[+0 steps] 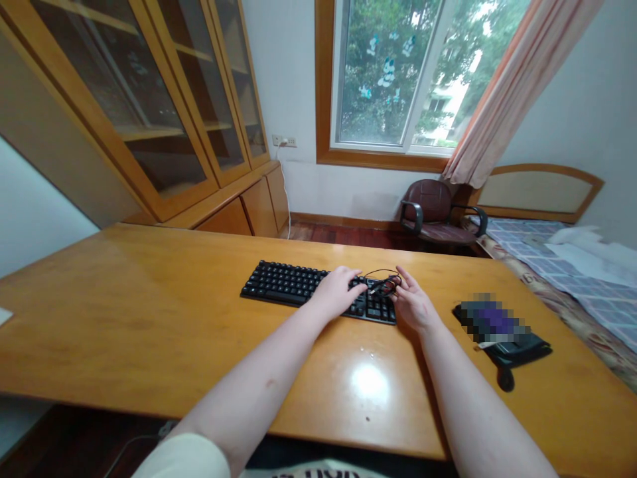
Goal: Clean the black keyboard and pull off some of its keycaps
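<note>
A black keyboard lies on the wooden desk. My left hand rests over its right half, fingers curled and pinching the plug end of a thin black cable. My right hand is at the keyboard's right edge, its fingers closed on a small dark reddish object joined to that cable. The cable loops in a small arc above both hands.
A black mouse pad with a blurred purple item and a dark mouse lie to the right. Behind the desk stand a brown armchair, a bed and a glass-door cabinet. A white paper corner shows far left.
</note>
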Tool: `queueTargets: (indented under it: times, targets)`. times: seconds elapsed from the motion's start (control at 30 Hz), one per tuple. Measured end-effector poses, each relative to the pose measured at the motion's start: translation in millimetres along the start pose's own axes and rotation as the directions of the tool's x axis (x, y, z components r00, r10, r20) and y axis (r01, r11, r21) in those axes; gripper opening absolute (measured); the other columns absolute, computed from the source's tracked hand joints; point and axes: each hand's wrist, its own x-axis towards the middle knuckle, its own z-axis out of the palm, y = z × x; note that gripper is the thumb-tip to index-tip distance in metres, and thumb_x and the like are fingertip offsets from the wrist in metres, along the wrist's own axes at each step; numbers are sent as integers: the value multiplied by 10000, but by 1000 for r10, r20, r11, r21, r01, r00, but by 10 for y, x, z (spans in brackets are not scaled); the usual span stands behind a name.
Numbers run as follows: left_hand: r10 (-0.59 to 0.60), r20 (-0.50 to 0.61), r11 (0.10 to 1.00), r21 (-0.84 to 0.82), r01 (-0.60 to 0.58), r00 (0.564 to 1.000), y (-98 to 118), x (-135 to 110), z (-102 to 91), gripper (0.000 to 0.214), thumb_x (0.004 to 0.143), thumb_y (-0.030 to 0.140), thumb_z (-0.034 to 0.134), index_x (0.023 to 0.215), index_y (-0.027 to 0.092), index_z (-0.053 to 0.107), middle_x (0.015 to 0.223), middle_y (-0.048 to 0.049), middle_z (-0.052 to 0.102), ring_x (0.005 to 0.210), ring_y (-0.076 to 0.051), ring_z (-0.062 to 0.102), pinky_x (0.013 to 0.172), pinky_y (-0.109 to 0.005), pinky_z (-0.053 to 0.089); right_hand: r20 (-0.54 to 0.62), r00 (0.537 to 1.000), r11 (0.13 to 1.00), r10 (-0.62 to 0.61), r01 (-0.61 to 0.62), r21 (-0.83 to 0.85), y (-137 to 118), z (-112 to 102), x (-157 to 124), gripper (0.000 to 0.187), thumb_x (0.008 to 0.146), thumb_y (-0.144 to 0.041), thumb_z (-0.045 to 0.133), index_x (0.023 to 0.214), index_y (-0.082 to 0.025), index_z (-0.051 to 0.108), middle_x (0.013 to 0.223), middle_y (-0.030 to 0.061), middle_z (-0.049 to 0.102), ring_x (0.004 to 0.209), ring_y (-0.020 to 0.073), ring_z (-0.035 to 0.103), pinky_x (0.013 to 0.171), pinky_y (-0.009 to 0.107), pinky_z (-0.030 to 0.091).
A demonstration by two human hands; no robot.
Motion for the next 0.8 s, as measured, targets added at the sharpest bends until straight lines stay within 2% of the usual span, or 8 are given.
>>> queueTargets:
  times: [0.1, 0.2, 0.33, 0.4, 0.47, 0.57, 0.7, 0.8]
  targets:
    - [-1, 154, 1000, 1, 1, 988, 180, 127, 132, 415, 739, 481, 578, 1071, 242, 644, 881, -58, 657, 826, -210, 603, 781, -306, 446, -46, 998, 999, -52, 52, 0, 12, -34, 34, 500, 614, -180, 722, 1083, -300, 596, 944, -21, 655, 851, 129, 623, 814, 274, 478]
    - [-85, 354, 960, -223, 172, 931, 250, 210, 281, 407, 826, 501, 430, 1003, 215, 660, 696, -38, 651, 580, -150, 588, 605, -268, 460, -114, 983, 990, -142, 139, -34, 36, -86, 90, 413, 614, -202, 727, 1007, -275, 622, 946, 1, 662, 964, 152, 607, 872, 299, 458]
    - [-218, 553, 671, -514, 535, 804, 306, 255, 509, 422, 858, 473, 384, 1156, 220, 543, 865, -56, 663, 542, -105, 601, 528, -220, 460, -193, 951, 970, -241, 228, -88, 94, -173, 172, 360, 620, -224, 727, 966, -259, 634, 982, 32, 668, 1030, 172, 588, 911, 342, 442]
    - [-236, 593, 539, -579, 611, 770, 324, 267, 602, 404, 858, 463, 403, 1154, 220, 531, 974, -68, 651, 637, -104, 630, 588, -217, 479, -214, 935, 958, -282, 261, -120, 123, -208, 199, 351, 625, -237, 733, 964, -251, 643, 993, 39, 672, 1031, 175, 589, 937, 362, 427]
    - [-259, 582, 483, -613, 625, 771, 317, 288, 665, 397, 867, 463, 392, 1112, 197, 554, 1018, -74, 647, 714, -104, 636, 650, -217, 482, -218, 925, 945, -311, 278, -172, 142, -225, 209, 343, 628, -251, 741, 960, -234, 655, 1003, 48, 675, 1022, 185, 593, 962, 391, 408]
    - [-316, 484, 570, -591, 571, 816, 243, 342, 691, 403, 872, 450, 383, 1037, 154, 601, 976, -81, 667, 754, -126, 633, 696, -237, 476, -204, 924, 928, -323, 267, -258, 141, -206, 185, 362, 639, -264, 738, 989, -213, 662, 1039, 69, 670, 1030, 203, 591, 974, 420, 401]
    - [-279, 179, 864, -382, 328, 944, 103, 423, 633, 412, 842, 472, 418, 845, 145, 667, 841, -83, 688, 771, -184, 622, 732, -289, 461, -145, 939, 900, -311, 242, -362, 107, -137, 111, 389, 678, -277, 712, 1060, -236, 651, 1136, 67, 638, 1094, 210, 556, 983, 402, 401]
    - [-234, 112, 935, -247, 255, 966, 53, 473, 615, 369, 819, 457, 468, 814, 158, 684, 805, -74, 693, 777, -197, 621, 749, -297, 452, -123, 943, 859, -308, 220, -463, 91, -109, 76, 359, 718, -322, 669, 1067, -237, 653, 1189, 60, 607, 1126, 222, 525, 946, 392, 438]
